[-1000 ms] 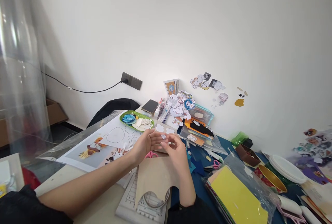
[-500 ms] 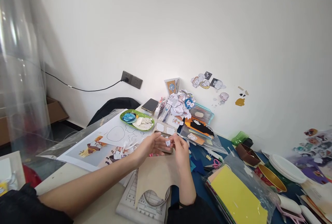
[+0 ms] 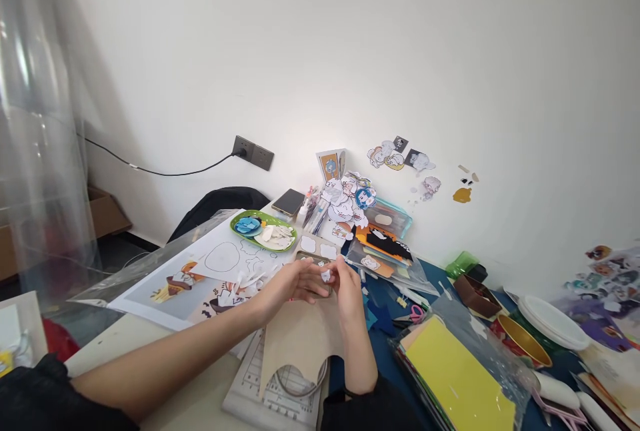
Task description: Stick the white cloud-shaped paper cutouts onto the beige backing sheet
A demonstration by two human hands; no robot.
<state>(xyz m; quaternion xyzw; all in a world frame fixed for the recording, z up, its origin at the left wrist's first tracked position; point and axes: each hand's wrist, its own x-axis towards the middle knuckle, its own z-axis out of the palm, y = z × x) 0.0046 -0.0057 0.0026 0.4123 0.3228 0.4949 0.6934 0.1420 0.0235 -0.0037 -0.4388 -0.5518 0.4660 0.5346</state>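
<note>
Between the fingertips of my right hand (image 3: pixel 347 282) is a small white paper cutout (image 3: pixel 326 276), pinched. My left hand (image 3: pixel 299 279) lies with its fingers stretched toward the cutout; its fingertips meet or nearly meet the right ones. Under both hands is a beige sheet (image 3: pixel 300 328) with a curved cut along its near edge. Just beyond the fingers, a brown case-like holder (image 3: pixel 306 256) and white paper shapes (image 3: pixel 329 251) are partly covered by the hands.
A green tray (image 3: pixel 235 219) holds blue and white paper scraps. Paper cutouts (image 3: pixel 343 208) are heaped by the wall. To the right are pink-handled scissors (image 3: pixel 417 314), yellow sheets (image 3: pixel 457 374) in a plastic sleeve, and a gold-lined bowl (image 3: pixel 525 341). A phone (image 3: pixel 289 202) lies at the back.
My left hand has turned slightly, its fingers now bent over more, palm less visible. The white cutout has shifted a little to the right, still in my right fingers.
</note>
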